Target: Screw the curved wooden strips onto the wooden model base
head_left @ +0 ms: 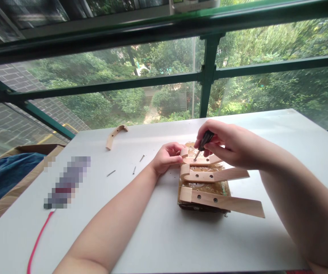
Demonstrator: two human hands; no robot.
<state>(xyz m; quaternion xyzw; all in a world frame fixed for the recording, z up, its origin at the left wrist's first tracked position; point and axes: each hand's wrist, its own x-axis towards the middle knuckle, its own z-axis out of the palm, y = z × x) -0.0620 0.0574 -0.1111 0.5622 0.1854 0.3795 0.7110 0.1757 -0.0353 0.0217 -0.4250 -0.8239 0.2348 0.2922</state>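
Note:
My right hand grips the black handle of a screwdriver. Its tip meets a screw in the farthest of three wooden hooks. Pinched between the fingers of my left hand is the left end of that same hook. The middle hook and the nearest hook each show two dark screw heads. All three lie across a brown block wrapped in clear tape, their right ends jutting past its edge. The far hook's right end is partly hidden by my right hand.
Several loose screws lie on the white table left of the block. Another curved wooden hook rests near the far edge. A pixelated object with a red cable is at left, beside a cardboard box holding blue cloth. Green-framed windows stand behind.

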